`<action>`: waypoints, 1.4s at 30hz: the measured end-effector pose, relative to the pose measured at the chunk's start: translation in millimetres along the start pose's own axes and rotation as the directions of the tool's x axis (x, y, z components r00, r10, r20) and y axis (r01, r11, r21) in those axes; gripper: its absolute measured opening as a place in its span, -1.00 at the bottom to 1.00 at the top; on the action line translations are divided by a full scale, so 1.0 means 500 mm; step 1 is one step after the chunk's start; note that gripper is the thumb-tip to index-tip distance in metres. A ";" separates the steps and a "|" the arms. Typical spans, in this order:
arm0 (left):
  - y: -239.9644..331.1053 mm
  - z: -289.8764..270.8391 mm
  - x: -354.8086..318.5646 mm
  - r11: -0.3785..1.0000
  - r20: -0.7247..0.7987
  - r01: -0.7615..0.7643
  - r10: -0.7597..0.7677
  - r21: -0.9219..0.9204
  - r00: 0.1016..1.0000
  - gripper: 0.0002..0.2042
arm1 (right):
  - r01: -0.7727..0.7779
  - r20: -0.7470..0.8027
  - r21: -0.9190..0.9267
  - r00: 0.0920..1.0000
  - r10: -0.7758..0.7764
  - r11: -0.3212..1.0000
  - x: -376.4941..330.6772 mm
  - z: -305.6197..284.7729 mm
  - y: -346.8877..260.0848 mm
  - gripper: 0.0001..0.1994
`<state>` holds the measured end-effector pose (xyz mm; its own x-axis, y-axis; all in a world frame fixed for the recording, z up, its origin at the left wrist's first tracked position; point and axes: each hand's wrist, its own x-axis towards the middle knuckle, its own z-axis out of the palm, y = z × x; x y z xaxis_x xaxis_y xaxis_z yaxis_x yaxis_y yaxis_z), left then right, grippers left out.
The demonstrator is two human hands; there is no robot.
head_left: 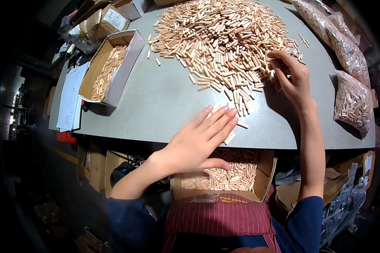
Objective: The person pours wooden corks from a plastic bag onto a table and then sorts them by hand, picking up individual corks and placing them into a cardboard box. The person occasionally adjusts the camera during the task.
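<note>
So the big pile of wooden dowel pins [223, 42] is the thing to orient by here; it covers most of the far half of the grey table [156, 105] and thins out into loose strays on its near side. The left hand [198, 141] lies flat, fingers straight and together, right at the table's near edge just below the pile's tail, with a few loose pins [232, 135] under and beside the fingertips, some poking past the edge. Nothing is gripped, it's just spread over them. Directly below that edge, nearer the person than the pile, sits an open cardboard box [264, 179] partly filled with pins, resting against a striped apron [217, 217]. The right hand [291, 76] is at the pile's right fringe, fingers curled in and touching the pins there; can't tell if it's actually pinching any. Left of the pile there's a long open carton [126, 63] with a thin layer of pins inside, and a stack of papers [71, 95] further left of it at the table's edge. Between that carton and the pile's near tail is a wide bare stretch of tabletop. Right of the pile, clear bags of pins [352, 99] crowd the table's right rim.
</note>
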<state>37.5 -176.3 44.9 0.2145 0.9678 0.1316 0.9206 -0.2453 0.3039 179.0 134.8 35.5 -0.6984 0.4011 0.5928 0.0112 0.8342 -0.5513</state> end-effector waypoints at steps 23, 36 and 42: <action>-0.086 0.006 0.113 0.971 -0.068 -0.097 0.084 -0.216 0.994 -0.37 | -0.034 0.005 0.072 0.999 0.034 0.997 0.000 0.000 0.011 -0.76; -0.030 -0.016 0.020 0.985 0.087 -0.145 0.153 -0.099 0.984 -0.12 | 0.044 0.029 -0.014 0.999 -0.044 0.999 0.002 -0.002 0.006 -0.78; -0.075 -0.017 -0.012 0.394 -0.043 0.062 -0.252 -0.917 0.967 -0.18 | -0.053 0.048 0.065 0.998 0.050 0.996 0.002 -0.003 -0.011 -0.77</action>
<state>-1.3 -173.5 40.8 -0.0385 0.9951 0.0915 0.0763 -0.0884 0.9932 179.1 131.2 40.2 -0.7306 0.4235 0.5356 0.0016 0.7855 -0.6189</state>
